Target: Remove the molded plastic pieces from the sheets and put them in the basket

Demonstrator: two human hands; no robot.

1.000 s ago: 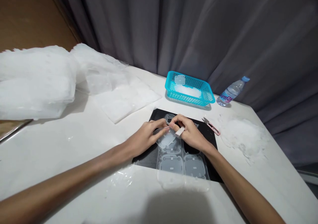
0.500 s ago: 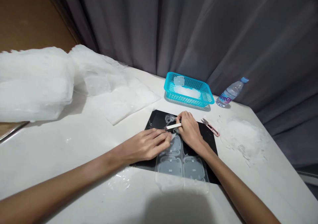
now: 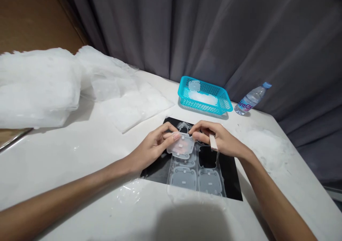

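Left hand (image 3: 156, 141): yours, thumb and finger pinching the piece.
Right hand (image 3: 221, 138): yours, curled about a pale strip (image 3: 213, 142); fingertips at the piece's right edge, contact unclear.
Piece (image 3: 187, 147): clear, tilted, above the sheet (image 3: 184, 179).
Mat (image 3: 231, 181): black, on the surface (image 3: 80, 145), under the sheet.
Hazard, grip: a thin edge hold might let the piece slip.
Hazard, strip: a careless turn could scratch it.

The head view looks forward and down from close above the left hand (image 3: 157, 139) and right hand (image 3: 217, 136), reaching the far and right edges of the table (image 3: 72, 162) and the curtain (image 3: 208, 38).
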